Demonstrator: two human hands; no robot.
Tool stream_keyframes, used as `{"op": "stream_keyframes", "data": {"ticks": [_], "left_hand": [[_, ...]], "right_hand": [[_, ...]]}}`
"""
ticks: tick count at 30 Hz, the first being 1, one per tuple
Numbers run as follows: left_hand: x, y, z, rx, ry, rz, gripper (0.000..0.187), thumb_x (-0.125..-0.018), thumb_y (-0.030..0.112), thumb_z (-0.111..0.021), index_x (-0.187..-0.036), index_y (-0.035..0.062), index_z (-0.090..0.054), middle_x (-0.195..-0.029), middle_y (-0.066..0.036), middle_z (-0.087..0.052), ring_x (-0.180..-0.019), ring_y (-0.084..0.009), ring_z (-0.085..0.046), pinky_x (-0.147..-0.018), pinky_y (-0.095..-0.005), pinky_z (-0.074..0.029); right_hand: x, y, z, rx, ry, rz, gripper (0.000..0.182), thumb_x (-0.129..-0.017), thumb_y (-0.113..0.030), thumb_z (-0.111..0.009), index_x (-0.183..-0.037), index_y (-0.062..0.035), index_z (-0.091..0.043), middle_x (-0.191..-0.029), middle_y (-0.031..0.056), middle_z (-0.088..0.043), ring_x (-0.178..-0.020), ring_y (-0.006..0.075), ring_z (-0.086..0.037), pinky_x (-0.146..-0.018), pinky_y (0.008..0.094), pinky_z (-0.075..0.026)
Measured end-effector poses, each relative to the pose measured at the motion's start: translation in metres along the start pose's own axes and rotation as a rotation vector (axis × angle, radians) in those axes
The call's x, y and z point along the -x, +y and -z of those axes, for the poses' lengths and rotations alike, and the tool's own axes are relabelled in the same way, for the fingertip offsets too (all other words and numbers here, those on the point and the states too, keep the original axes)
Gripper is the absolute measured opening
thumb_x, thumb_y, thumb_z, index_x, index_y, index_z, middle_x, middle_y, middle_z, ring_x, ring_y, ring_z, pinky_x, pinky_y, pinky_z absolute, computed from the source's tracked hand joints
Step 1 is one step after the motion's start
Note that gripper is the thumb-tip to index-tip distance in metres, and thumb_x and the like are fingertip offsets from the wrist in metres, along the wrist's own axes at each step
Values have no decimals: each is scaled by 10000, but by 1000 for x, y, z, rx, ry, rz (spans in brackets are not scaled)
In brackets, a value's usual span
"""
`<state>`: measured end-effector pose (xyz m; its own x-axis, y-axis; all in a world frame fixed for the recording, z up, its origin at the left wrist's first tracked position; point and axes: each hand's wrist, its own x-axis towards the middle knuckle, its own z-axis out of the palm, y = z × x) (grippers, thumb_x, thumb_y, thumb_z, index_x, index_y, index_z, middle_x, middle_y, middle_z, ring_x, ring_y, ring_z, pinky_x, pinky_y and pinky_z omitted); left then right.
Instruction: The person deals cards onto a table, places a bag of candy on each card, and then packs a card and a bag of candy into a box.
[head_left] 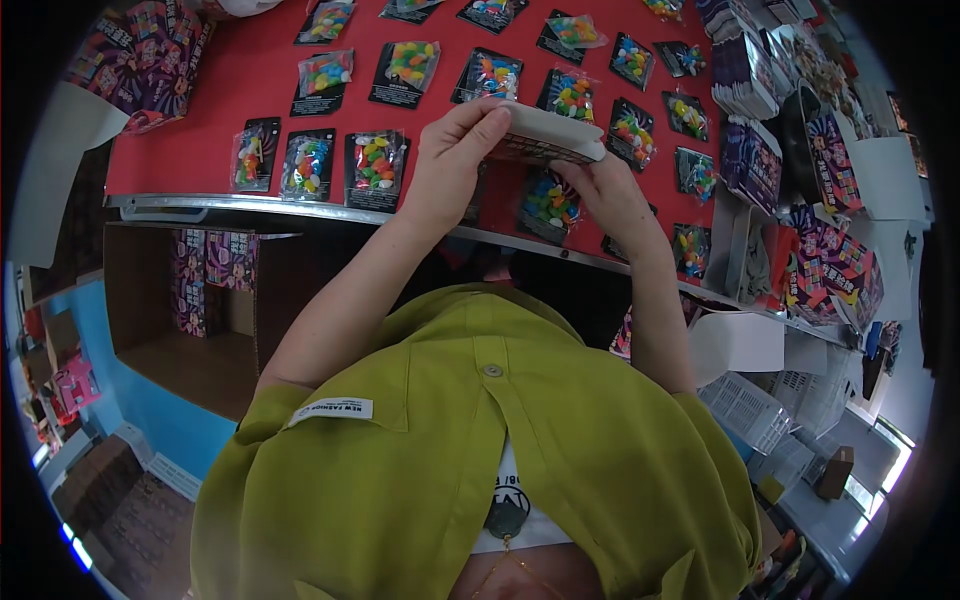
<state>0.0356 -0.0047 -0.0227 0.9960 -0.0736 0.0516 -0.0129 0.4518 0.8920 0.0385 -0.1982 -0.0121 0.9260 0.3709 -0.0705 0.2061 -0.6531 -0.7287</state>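
My left hand (452, 160) grips the left end of a small printed cardboard box (550, 132), thumb on top. Its pale inner side faces up. My right hand (612, 205) is at the lower right edge of this box, fingers bent against it and partly hidden. Just beneath the box lies a clear bag of colored candies (550, 205) on a black card, partly covered by the box and close to my right fingers. More candy bags on black cards lie around, such as one left of my left hand (375, 168).
The red tabletop (220, 90) has a metal front edge (330, 210). Stacks of purple printed boxes (745, 75) stand at the right, with more printed packaging (150, 65) at the far left. Below the edge sits an open brown carton (180, 360).
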Motion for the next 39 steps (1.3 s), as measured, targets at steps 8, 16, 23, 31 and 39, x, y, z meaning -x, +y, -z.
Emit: {"op": "stream_keyframes", "data": {"ticks": [8,16,23,31,39], "left_hand": [[-16,13,-3,99,-51,236,208,-815,42,-548,-985,-1,-659,-879,-87,-650,-797,-151,-630,-735,-278,-524],[-13,10,12,-592,-341,-316,326,-871,6,-513,-1183,68,-585,-1136,-87,-613,-1099,-220,-561,-891,-331,-490],[-19,21,27,-1152,-512,-668,456,-784,85,-645,-1228,111,-547,-1233,-101,-553,-1103,-293,-549,-885,-350,-493],[-16,25,23,-958,-472,-428,356,-777,185,-694,-1097,49,-618,-1036,-124,-632,-884,-274,-629,-715,-348,-519],[-21,27,16,-1189,-424,-645,257,-799,183,-677,-1005,31,-652,-851,-122,-646,-745,-265,-636,-631,-318,-507]], "right_hand": [[-1,2,-9,-1154,193,57,237,-940,-135,-502,-1120,10,-552,-1053,67,-609,-970,156,-563,-833,310,-455],[2,-3,-8,-515,354,269,218,-871,-10,-567,-1088,-14,-584,-1011,53,-610,-950,145,-568,-819,275,-460],[2,5,3,48,383,529,364,-783,-24,-643,-1138,-100,-615,-1065,69,-603,-929,246,-565,-793,315,-461],[5,-4,2,286,384,580,337,-763,-92,-672,-1098,-130,-653,-1008,23,-614,-903,205,-541,-797,335,-412],[-1,-6,0,-9,371,422,257,-804,-98,-647,-1060,-108,-664,-904,28,-613,-857,187,-528,-810,303,-362]]}}
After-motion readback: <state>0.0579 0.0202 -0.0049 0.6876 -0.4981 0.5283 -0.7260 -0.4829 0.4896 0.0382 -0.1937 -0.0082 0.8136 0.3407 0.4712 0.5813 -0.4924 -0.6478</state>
